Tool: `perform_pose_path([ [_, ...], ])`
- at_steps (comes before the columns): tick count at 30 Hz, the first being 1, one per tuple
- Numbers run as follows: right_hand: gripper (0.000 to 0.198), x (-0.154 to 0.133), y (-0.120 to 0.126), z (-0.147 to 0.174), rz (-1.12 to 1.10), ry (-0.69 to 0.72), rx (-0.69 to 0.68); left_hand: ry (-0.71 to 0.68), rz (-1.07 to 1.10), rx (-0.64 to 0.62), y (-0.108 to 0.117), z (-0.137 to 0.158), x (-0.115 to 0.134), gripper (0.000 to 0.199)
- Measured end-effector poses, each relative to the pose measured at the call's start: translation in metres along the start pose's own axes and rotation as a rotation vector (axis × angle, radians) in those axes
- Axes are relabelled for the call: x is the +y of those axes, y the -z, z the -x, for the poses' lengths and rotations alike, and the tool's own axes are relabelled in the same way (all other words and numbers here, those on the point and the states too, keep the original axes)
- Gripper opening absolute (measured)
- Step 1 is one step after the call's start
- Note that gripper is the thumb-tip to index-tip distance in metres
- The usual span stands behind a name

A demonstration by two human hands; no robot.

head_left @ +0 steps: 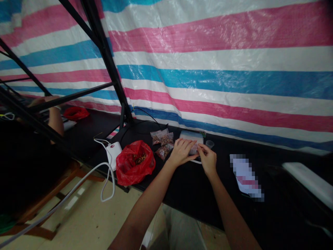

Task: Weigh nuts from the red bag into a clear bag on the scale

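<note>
My left hand [182, 152] lies over a small clear zip bag [194, 150], fingers stretched out flat and thumb apart below. At the bag's right edge, my right hand [208, 159] pinches the plastic between thumb and fingers. Behind and partly under the hands is a flat device with a pale top [191, 135], perhaps a scale. To the left sit several small zip bags [165, 140] filled with brown bits. Farther left, a red plastic bag [127, 166] gapes around loose brown pieces [140, 159], too small to name. A small clear cup [209, 143] stands just beyond my right hand.
A white box with a cable [113, 154] sits by the red bag. A blurred pale item [246, 177] and a long white object [309, 184] lie at right. Black metal frame bars [104, 55] rise at left, where another person's arm [56, 119] shows behind them.
</note>
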State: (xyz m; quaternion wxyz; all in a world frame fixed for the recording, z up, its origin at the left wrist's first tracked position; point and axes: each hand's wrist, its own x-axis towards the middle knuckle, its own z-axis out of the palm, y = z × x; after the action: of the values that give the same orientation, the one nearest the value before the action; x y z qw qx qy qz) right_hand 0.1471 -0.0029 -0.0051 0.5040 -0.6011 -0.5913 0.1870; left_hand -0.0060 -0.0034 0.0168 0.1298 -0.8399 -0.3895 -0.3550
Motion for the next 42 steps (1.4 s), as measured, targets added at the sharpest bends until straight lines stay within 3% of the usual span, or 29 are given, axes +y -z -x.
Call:
perform_pose_path([
  [8, 0.036, -0.005, 0.004, 0.002, 0.074, 0.033, 0.056, 0.011, 0.039, -0.035, 0.001, 0.0, 0.003, 0.061],
  [19, 0.037, -0.01, 0.006, 0.003, 0.115, 0.062, 0.031, -0.005, 0.092, -0.061, 0.002, -0.001, 0.001, 0.071],
  [42, 0.04, -0.012, 0.007, 0.005, 0.163, -0.046, 0.063, -0.019, 0.116, -0.073, 0.0, -0.002, 0.005, 0.067],
])
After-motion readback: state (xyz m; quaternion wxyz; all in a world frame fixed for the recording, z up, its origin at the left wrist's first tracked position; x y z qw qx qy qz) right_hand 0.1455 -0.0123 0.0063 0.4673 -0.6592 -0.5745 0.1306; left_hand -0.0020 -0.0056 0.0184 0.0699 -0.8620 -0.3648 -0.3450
